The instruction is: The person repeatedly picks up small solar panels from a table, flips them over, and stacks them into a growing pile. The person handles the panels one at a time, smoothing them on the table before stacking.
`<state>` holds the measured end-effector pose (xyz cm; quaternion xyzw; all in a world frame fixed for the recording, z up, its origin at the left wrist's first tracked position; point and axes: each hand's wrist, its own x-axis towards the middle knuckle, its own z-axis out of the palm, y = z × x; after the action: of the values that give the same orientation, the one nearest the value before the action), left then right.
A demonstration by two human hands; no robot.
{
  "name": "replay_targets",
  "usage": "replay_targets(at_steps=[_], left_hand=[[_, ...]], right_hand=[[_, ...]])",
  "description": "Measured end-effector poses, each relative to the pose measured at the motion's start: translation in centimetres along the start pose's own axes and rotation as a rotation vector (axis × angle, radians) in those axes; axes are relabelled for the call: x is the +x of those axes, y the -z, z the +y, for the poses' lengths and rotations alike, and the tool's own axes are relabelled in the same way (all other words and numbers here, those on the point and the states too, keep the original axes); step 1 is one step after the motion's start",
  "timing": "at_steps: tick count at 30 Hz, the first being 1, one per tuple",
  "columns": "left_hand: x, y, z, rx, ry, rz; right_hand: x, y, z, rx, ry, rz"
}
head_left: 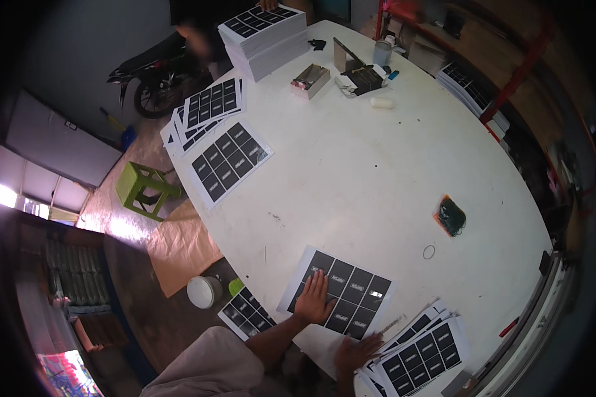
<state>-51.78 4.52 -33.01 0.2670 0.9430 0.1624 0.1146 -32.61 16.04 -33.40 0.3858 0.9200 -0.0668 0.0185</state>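
L hand (314,301) lies flat, fingers spread, palm down on a sheet (338,291) of dark rectangular labels in a grid w/ white margins. Sheet sits near the front edge of the white surface (377,178), tilted a bit. R hand (356,351) also flat & open, fingertips at the sheet's lower right corner, resting on the surface just beside a fanned stack (420,354) of like sheets at the front right edge. Neither hand pinches anything.

Another sheet (246,314) hangs off the surface edge left of the L forearm, above a white bucket (204,291) on the floor. Far left side of the surface: one single sheet (228,162), then a loose overlapping pile (208,106) behind it. At the far end a tall pile (265,36) of sheets, w/ another person's hand (268,5) on its far edge. Near it a small metal box (310,79), a dark open case (357,69), a cup (382,51), a white roll (381,102). Mid-right: dark bundle on orange wrap (450,217), a rubber band (429,251) near it. Green stool (142,188) on the floor left, motorbike (155,73) beyond.
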Motion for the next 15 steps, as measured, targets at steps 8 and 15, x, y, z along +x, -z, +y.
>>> replay_targets(at_steps=[8,15], left_hand=[[-0.1,0.5,-0.5,-0.064,-0.015,0.037],[0.3,0.3,-0.8,-0.026,-0.004,0.013]], right_hand=[[0.6,-0.2,2.0,0.072,0.44,-0.371],[11.8,3.0,-7.7,0.291,0.444,-0.131]])
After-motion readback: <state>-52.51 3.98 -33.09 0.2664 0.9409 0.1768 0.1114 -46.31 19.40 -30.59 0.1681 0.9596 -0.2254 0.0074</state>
